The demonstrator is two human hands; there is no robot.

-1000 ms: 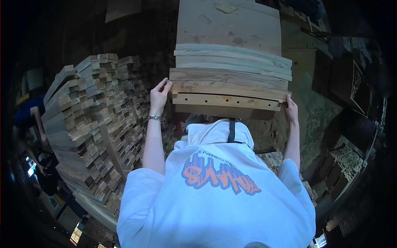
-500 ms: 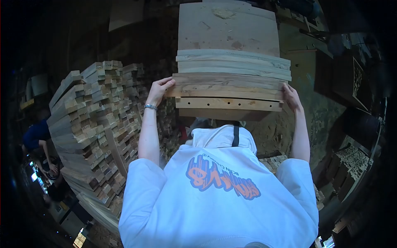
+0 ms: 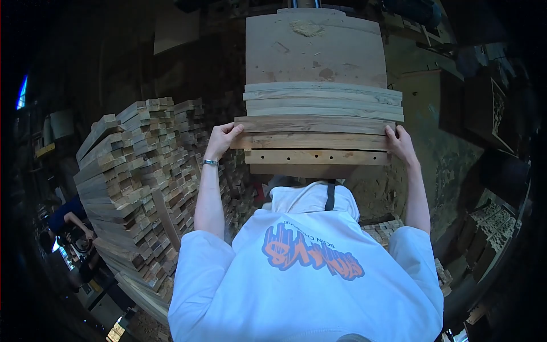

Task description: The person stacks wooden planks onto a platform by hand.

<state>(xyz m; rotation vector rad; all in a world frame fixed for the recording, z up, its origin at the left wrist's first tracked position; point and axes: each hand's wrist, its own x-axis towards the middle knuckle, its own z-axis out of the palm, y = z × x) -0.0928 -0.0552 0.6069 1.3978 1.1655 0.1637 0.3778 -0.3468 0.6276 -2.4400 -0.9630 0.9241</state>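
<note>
Two brown wooden boards lie side by side across the near part of the table, spanning both my hands. At their left end my left hand is closed, thumb on the top face. My right hand is closed at the right end, thumb and fingers pinching the edge. Just beyond are several paler boards, laid parallel. On my side of the boards runs a wooden rail with a row of dark holes.
The flat tabletop carries a small heap of sawdust at its far end. Tall stacks of cut lumber rise on my left. A person is at the far left. More bundled wood pieces stand at right.
The view has tilted, so the table and boards sit lower in it. My right thumb now shows on top of the board's end; both hands stay at the two ends.
</note>
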